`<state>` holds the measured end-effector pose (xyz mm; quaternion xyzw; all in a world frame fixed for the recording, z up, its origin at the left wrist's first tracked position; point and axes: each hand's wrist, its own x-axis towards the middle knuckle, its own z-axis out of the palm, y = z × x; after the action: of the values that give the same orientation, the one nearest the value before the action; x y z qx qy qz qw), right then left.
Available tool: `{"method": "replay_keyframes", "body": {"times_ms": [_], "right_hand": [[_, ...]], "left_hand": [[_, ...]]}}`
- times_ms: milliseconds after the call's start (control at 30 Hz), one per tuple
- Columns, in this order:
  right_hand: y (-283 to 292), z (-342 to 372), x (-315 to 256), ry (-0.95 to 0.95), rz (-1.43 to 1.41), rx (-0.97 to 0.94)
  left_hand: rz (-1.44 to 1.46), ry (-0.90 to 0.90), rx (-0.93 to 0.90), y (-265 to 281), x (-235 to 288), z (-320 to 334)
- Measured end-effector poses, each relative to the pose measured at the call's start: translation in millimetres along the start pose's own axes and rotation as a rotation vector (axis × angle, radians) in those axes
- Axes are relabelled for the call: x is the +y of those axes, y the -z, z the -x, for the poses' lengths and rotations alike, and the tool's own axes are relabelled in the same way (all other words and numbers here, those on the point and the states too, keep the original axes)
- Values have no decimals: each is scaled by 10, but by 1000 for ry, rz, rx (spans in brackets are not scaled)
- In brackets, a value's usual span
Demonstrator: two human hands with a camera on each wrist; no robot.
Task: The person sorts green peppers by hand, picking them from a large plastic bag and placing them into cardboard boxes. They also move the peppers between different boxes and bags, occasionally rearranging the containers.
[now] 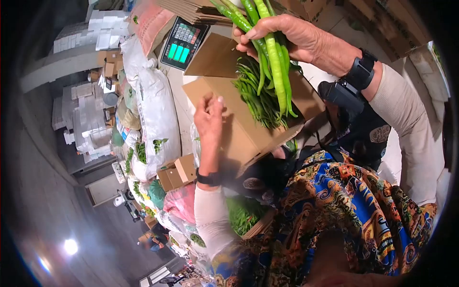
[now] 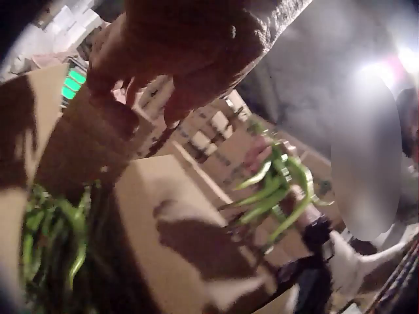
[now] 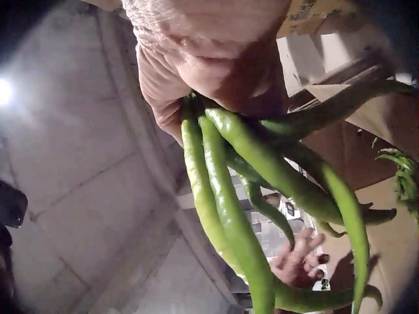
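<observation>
My right hand point(image 1: 303, 40) grips a bunch of long green peppers point(image 1: 273, 57) above an uncovered cardboard box point(image 1: 222, 93); more green peppers point(image 1: 253, 91) lie inside. In the right wrist view, the gripped peppers point(image 3: 229, 190) fan out below my right hand point(image 3: 209, 59). Over the box's side flap, my left hand point(image 1: 209, 117) is raised with loosely bent fingers and holds nothing. The left wrist view shows my left hand point(image 2: 183, 52) over the box flap point(image 2: 163, 216), with the held peppers point(image 2: 278, 186) blurred beyond it and the boxed ones point(image 2: 75, 242) at lower left.
A scale with a lit display point(image 1: 179, 52) stands beside the box, near a stack of flattened cardboard point(image 1: 191, 9). White sacks point(image 1: 155, 110) and a small carton point(image 1: 177, 174) lie at left. More green peppers point(image 1: 244, 213) sit in a container by my left sleeve.
</observation>
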<state>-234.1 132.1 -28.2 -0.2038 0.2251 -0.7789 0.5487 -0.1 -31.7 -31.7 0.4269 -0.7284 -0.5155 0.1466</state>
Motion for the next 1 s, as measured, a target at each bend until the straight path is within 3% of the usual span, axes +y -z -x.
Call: {"method": "replay_keyframes", "body": {"times_ms": [67, 133, 200, 300, 467, 600, 667, 733, 800, 867, 967, 1000], "right_hand": [[-21, 19, 2, -13, 22, 31], [-13, -5, 35, -16, 44, 30], [20, -47, 94, 0, 9, -16], [-25, -29, 86, 13, 1, 59], [59, -71, 178, -17, 105, 104], [-21, -14, 112, -111, 139, 83], [107, -26, 79, -88, 224, -28], [68, -9, 42, -41, 186, 154], [366, -140, 36, -176, 110, -29], [211, -44, -79, -197, 9, 187], [192, -111, -57, -189, 42, 198], [176, -139, -73, -211, 29, 109]], "left_hand": [[-81, -189, -46, -186, 596, 146], [-32, -238, -118, -424, 984, 271], [-7, -341, -240, -660, 1130, 285], [-161, -460, -291, -897, 1125, 227], [-185, -335, -311, -847, 1013, 89], [45, -236, -391, -644, 1046, 92], [59, -192, -307, -515, 1034, 91], [45, -191, -238, -340, 967, 56], [71, -165, -173, -152, 864, 38], [73, -149, -145, 26, 712, -17], [-67, -12, -145, 146, 398, -120], [-67, -9, -145, 152, 288, -157]]}}
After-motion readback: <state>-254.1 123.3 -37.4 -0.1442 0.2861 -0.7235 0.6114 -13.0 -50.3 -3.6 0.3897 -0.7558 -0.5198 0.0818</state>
